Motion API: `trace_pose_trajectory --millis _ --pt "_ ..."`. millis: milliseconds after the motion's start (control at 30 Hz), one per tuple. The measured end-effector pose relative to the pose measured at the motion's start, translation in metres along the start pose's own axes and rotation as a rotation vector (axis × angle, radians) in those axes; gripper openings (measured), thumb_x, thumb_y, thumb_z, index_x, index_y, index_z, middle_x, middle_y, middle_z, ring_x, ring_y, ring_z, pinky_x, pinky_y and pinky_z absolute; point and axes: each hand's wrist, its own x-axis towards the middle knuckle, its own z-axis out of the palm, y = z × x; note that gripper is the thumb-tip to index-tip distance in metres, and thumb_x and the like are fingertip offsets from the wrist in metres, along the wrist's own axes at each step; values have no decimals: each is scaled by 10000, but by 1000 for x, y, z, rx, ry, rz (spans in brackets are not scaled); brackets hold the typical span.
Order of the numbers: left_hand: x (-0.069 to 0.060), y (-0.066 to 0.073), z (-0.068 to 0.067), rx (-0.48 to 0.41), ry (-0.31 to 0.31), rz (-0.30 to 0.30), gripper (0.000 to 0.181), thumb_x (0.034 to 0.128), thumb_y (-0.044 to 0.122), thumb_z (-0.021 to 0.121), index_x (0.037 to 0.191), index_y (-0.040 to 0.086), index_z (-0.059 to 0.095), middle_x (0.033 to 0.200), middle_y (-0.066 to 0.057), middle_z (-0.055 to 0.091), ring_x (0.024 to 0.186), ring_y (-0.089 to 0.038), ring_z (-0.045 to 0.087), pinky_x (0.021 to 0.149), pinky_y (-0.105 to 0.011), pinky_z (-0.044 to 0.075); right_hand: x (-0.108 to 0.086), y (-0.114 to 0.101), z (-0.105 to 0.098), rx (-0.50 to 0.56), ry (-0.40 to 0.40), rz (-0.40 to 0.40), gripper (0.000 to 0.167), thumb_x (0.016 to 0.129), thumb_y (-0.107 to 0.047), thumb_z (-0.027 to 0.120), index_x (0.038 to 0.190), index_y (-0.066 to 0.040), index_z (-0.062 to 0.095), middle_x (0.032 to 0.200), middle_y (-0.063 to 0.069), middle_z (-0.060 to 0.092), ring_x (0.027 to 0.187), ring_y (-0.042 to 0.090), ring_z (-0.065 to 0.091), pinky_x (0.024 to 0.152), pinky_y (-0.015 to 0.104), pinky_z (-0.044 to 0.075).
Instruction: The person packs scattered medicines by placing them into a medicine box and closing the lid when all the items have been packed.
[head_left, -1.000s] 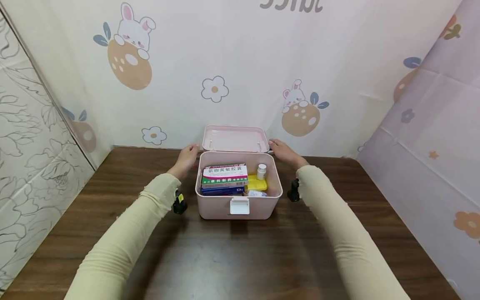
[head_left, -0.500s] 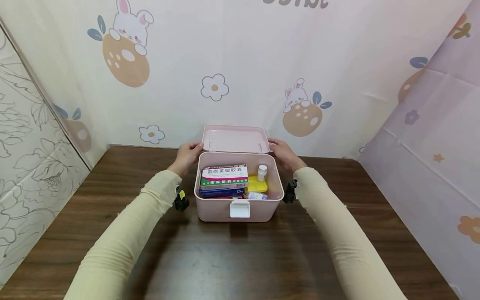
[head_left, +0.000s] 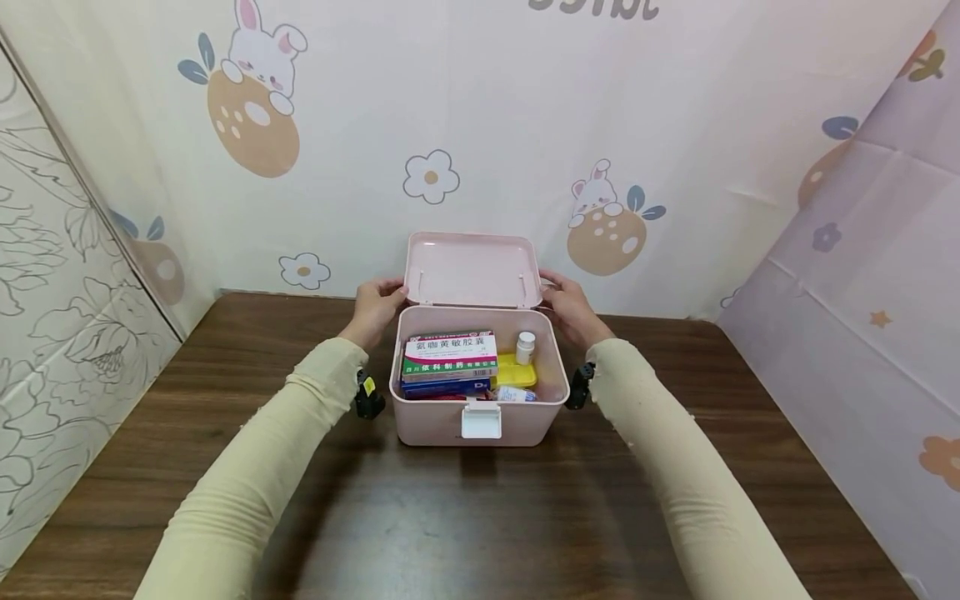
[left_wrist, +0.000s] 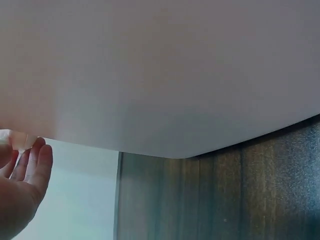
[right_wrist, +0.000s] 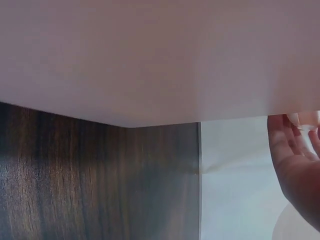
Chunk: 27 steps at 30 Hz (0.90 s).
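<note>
A pink medicine box [head_left: 427, 427] stands on the table with its lid [head_left: 472, 268] tilted up at the back. My left hand [head_left: 373, 310] grips the lid's left edge near the hinge, thumb in front. At the opposite edge my right hand [head_left: 572, 310] holds the lid, its fingers partly behind it. In the left wrist view, the thumb and curled fingers [left_wrist: 41, 162] meet at the lid's edge. Inside the box lie medicine cartons [head_left: 450, 354], a yellow case [head_left: 516, 372], a white bottle [head_left: 525, 347] and a white packet [head_left: 516, 394]. A white latch [head_left: 481, 421] hangs open in front.
The dark wooden table [head_left: 480, 533] reaches back to a wall covering [head_left: 495, 100] printed with rabbits and flowers, close behind the lid. More printed sheets stand at the left and right sides. Black wrist cameras [head_left: 367, 396] sit beside the box.
The lid has risen to a steeper angle between my hands. My left hand has moved slightly right onto the lid's edge. The box appears slightly lower in the head view.
</note>
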Motion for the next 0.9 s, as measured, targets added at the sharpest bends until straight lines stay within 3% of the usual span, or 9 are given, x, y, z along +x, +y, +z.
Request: trace_pose_trajectory --millis 200,367,533,733,900 --pt "0 4 2 -41 33 25 365 1000 -30 546 1356 -109 535 1339 -266 567 1090 -283 618 944 -329 526 0 -1 1 78 31 -70 491 1072 -43 404 1555 -120 360 1496 160 466 1093 202 578 825 234 543" --pt "3 7 2 -62 50 50 365 974 -79 555 1336 -120 541 1342 -260 570 1128 -280 608 944 -312 524 -1 -3 0 156 27 -150 512 1043 39 420 1541 -60 358 1494 222 443 1081 181 569 865 276 514" --pt "5 10 2 -85 61 85 356 957 -116 550 1312 -144 531 1333 -277 565 1192 -318 591 955 -310 516 -2 -4 -4 126 22 -225 521 1030 58 441 1535 -39 358 1494 232 450 1151 211 558 896 291 503" --pt "3 13 5 -150 77 122 316 931 -173 550 1245 -150 527 1307 -272 561 1161 -313 601 916 -298 536 -5 -6 -7 103 12 -276 514 1026 53 462 1524 -39 374 1484 224 465 1090 168 586 830 243 519" --pt "0 16 1 -139 42 158 270 923 -189 549 1186 -133 527 1301 -278 550 1198 -342 580 937 -328 529 -9 -7 -11 139 8 -289 498 1004 79 492 1478 -51 413 1410 174 539 1043 148 607 807 256 548"
